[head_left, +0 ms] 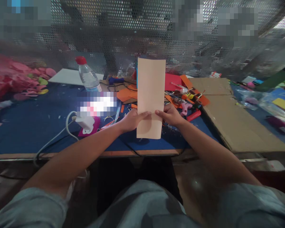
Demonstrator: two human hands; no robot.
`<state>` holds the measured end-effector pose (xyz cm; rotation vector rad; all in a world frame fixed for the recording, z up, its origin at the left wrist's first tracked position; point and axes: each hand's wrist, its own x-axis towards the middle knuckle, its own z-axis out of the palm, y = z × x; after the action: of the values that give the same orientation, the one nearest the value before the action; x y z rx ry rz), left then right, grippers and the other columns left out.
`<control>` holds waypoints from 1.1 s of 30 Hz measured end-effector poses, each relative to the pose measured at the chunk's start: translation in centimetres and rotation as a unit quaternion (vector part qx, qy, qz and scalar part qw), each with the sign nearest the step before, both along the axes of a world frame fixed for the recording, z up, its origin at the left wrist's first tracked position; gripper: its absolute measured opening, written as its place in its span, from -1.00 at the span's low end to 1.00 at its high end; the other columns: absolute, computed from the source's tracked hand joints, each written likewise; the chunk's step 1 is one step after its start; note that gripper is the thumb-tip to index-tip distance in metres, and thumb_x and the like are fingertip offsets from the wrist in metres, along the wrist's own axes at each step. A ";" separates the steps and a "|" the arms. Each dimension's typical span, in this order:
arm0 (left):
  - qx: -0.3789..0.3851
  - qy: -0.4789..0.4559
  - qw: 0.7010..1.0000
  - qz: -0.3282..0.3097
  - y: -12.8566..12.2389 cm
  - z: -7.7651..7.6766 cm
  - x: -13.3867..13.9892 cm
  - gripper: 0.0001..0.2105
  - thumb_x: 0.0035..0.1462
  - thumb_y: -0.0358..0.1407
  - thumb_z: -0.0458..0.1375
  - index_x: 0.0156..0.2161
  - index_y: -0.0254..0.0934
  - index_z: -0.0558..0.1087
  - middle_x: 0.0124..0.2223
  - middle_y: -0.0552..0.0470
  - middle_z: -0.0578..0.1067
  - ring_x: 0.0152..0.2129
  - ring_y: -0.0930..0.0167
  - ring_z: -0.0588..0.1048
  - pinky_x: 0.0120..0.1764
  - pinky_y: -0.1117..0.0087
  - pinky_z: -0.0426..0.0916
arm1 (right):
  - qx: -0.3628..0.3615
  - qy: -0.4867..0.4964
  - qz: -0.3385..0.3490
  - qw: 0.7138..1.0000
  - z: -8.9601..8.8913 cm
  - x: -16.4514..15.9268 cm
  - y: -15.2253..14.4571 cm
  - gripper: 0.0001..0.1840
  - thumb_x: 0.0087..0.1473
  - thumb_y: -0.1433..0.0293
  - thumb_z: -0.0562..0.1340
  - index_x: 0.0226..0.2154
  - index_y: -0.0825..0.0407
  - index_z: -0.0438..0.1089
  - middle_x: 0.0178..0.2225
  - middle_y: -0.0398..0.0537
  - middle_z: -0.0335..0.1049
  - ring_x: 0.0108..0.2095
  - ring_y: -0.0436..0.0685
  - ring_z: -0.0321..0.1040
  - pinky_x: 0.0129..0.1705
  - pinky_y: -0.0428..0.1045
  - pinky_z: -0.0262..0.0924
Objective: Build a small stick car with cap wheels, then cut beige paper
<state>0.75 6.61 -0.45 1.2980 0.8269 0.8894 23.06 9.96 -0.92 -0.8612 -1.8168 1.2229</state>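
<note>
Paper (151,85) in pale cream, cut as a tall narrow rectangle, is held up in front of the person, its broad face toward the camera and its lower end showing against the blue surface (57,98). Both hands pinch it below its middle: the left hand (130,120) grips the left edge and the right hand (172,116) the right edge. The thumbs lie on the near face, their tips pointing at each other and just apart, while the other fingers are mostly hidden behind the sheet.

Behind and beside the paper is a cluttered heap: orange pieces (127,94), a red sheet (173,83), and, near the right hand, what is probably a pink glue gun (185,108), with a red cylinder (194,116) just beside it. Farther right lies a flat brown cardboard panel (249,126). On the left, a clear plastic bottle (88,77) with a red cap stands behind a patch masked by pixels, and a white plug (85,123) sits near the left forearm with a pale cable (66,122) looping from it. Pink petal-like pieces (21,74) pile up at the far left, and a perforated screen (154,34) runs along the back.
</note>
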 end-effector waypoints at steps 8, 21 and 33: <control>0.052 0.035 0.998 -0.010 0.4 -0.7 -0.3 -0.52 0.26 0.02 0.28 0.05 -0.38 0.59 0.04 -0.27 0.68 -0.09 0.10 0.67 -0.04 0.13 0.57 | -0.055 0.082 -0.080 0.992 -0.2 -0.5 0.6 -0.25 -0.14 -0.33 0.44 -0.59 0.05 0.47 -0.72 -0.16 0.30 -0.74 -0.06 0.08 -0.72 -0.09 -0.09; -0.001 -0.005 1.000 0.001 0.2 -0.4 -0.1 -0.48 0.19 0.03 0.33 0.04 -0.40 0.59 0.05 -0.30 0.68 -0.04 0.02 0.66 0.05 0.01 0.55 | -0.006 0.055 -0.055 0.997 -0.8 0.1 1.2 -0.27 -0.01 -0.30 0.40 -0.57 0.07 0.51 -0.63 -0.13 0.36 -0.61 -0.04 0.16 -0.57 -0.09 0.04; 0.001 -0.023 1.000 0.011 0.4 -0.5 -0.2 -0.49 0.19 0.03 0.33 0.03 -0.39 0.58 0.10 -0.30 0.66 0.06 0.00 0.63 0.15 0.00 0.50 | -0.044 0.024 0.002 0.999 -0.3 -0.2 0.4 -0.22 0.03 -0.33 0.34 -0.64 0.05 0.38 -0.72 -0.17 0.20 -0.71 -0.06 0.06 -0.68 -0.09 -0.12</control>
<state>0.58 6.97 -0.95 1.2679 0.8052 0.9343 22.90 10.34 -1.22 -0.8707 -1.7381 1.3241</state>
